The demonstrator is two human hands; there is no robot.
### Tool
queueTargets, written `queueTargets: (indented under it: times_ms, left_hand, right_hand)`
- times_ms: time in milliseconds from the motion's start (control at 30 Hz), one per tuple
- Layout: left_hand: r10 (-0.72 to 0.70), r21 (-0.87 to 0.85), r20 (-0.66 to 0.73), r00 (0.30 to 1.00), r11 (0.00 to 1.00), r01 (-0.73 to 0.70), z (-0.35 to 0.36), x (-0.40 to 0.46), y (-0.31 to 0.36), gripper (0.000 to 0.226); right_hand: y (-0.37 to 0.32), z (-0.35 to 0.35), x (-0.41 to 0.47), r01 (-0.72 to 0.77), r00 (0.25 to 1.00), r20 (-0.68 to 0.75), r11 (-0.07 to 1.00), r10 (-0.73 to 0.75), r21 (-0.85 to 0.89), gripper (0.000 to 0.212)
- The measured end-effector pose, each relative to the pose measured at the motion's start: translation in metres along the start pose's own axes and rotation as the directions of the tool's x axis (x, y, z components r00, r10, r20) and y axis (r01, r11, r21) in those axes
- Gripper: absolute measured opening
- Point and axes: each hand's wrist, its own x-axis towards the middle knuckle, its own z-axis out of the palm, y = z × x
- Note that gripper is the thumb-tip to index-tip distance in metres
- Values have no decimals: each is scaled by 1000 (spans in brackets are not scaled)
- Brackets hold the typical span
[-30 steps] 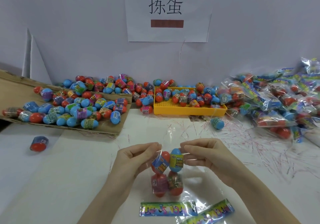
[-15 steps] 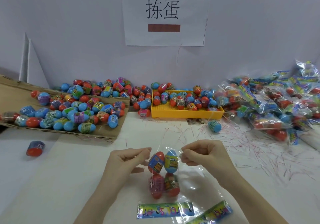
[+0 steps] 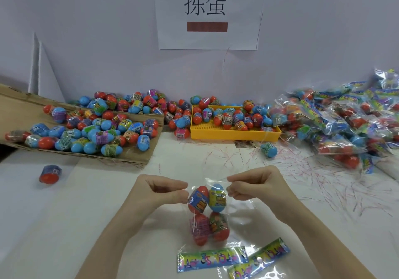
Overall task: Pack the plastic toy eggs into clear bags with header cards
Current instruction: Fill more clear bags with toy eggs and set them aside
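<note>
Hands at the packing counter [image 3: 108,203]: the left hand [image 3: 155,189] and right hand [image 3: 257,185] each pinch a top corner of a clear bag [image 3: 206,212], fingers curled onto the film, holding it open end up just above the surface in front of the person. Four plastic eggs [image 3: 207,214] sit inside in two pairs, one above the other. The load looks light; the film is thin, soft and likely slippery, so the mouth edges are the sensible place to take hold, while the hard, smooth eggs may roll out if the bag tips. A header-carded bag [image 3: 212,258] lies flat just beneath, another [image 3: 259,257] overlapping it at the right. Farther back, loose eggs crowd a cardboard sheet [image 3: 133,160] and a yellow tray [image 3: 235,135]; finished packs [image 3: 336,121] pile up at the right. Stray eggs [image 3: 268,149] and red-striped scraps [image 3: 302,171] litter the surface, though none appears to block the hands.
</note>
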Motion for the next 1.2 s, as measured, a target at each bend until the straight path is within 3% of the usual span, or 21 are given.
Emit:
queueTargets:
  times_ms: [200,300,400,500,733,867,1000,1067,1133,1200]
  left_hand:
    - [50,-36,34,998,998,-48,-1,-2,0,25]
    - [43,-58,43,998,997,-40,-3,-1,-1,37]
    - [19,-73,58,998,997,-14,-3,-1,-1,30]
    - [-7,-106,38,999,994,11,-2,1,-4,17]
    - [7,-96,48,999,995,-2,-5,5,-11,13]
    - [15,-133,61,998,991,-7,-6,6,-14,13]
    - [28,16,39,999,999,-29,-4,5,-13,29]
    - [29,80,3,1000,996,-29,-3,5,-12,25]
    - [37,73,5,999,997,-38,-3,5,-11,21]
    - [53,55,18,998,997,-54,-3,4,-11,27]
  right_hand:
    - [3,-1,0,74,996,45,997,-74,21,37]
    - [4,-3,1,117,991,61,993,-118,16,39]
    - [7,-5,2,162,984,73,987,-161,-11,42]
    - [8,-5,2,223,972,83,973,-218,-61,43]
    - [16,-1,2,392,920,122,856,-373,-337,38]
    - [18,-1,3,426,903,108,827,-417,-368,34]
    - [18,-1,4,383,923,137,834,-359,-396,42]
    - [14,-6,4,296,953,189,865,-238,-404,42]
    - [7,-10,3,238,970,134,902,-202,-360,43]
    - [-4,-3,2,271,961,39,910,-273,-314,20]
